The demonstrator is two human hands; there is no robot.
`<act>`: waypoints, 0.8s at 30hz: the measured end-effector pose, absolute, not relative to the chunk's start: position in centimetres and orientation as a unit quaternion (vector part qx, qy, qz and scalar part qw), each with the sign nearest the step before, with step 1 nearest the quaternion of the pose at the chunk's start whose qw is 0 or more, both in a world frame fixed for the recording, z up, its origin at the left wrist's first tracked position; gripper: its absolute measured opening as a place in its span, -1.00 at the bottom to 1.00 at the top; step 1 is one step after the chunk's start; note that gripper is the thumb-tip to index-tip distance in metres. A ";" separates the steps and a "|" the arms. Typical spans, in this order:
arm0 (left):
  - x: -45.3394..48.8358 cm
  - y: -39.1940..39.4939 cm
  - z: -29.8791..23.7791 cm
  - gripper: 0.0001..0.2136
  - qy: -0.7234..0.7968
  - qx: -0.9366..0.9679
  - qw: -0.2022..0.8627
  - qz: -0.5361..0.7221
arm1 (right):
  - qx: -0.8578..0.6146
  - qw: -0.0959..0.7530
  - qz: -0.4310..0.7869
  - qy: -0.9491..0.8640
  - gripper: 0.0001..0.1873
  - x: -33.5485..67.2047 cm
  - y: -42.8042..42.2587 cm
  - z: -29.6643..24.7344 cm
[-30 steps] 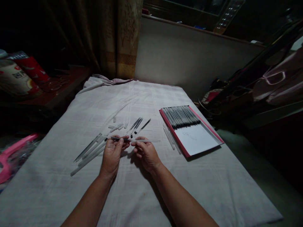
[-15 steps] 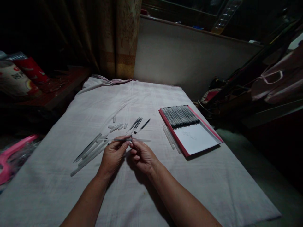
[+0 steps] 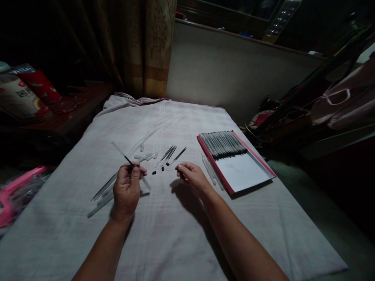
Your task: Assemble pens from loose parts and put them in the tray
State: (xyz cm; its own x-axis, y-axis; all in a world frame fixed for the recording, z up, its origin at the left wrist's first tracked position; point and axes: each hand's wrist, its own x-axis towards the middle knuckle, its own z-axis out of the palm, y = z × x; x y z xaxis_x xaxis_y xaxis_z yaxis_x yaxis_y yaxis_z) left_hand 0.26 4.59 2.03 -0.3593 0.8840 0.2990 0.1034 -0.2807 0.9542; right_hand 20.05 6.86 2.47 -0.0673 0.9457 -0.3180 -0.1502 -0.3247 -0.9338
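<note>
My left hand (image 3: 127, 190) is closed on a clear pen barrel (image 3: 121, 153) with a dark refill in it, tilted up to the left. My right hand (image 3: 191, 176) hovers to the right of it, fingers curled loosely, with nothing visible in them. Between the hands lie small black caps (image 3: 154, 172) and several dark refills (image 3: 170, 154). Several empty clear barrels (image 3: 102, 191) lie left of my left hand. A red-edged tray (image 3: 251, 176) at the right holds a row of finished pens (image 3: 224, 144).
A white cloth (image 3: 164, 230) covers the table. Two clear tubes (image 3: 209, 170) lie beside the tray. Short clear pieces (image 3: 143, 157) sit behind the refills. Red packets (image 3: 35, 88) are at the left, a pink object (image 3: 17, 187) below them, bags at the right.
The hands were together on one pen, pushing it horizontally. Now they have parted: the left has swung the pen up and left, the right has let go and moved right.
</note>
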 end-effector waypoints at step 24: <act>0.8 3.9 0.2 -0.75 0.496 0.772 0.068 0.392 | -0.500 0.447 0.481 -0.565 -0.87 19.5 6.9 -0.2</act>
State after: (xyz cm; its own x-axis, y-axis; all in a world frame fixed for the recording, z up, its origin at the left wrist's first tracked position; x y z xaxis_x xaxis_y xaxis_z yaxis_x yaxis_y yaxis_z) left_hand 0.77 3.87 0.21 0.2014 0.8185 0.5381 0.7122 -0.4995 0.4932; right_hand 19.52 6.89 -0.19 -0.1012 0.9946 0.0241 0.1360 0.0378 -0.9900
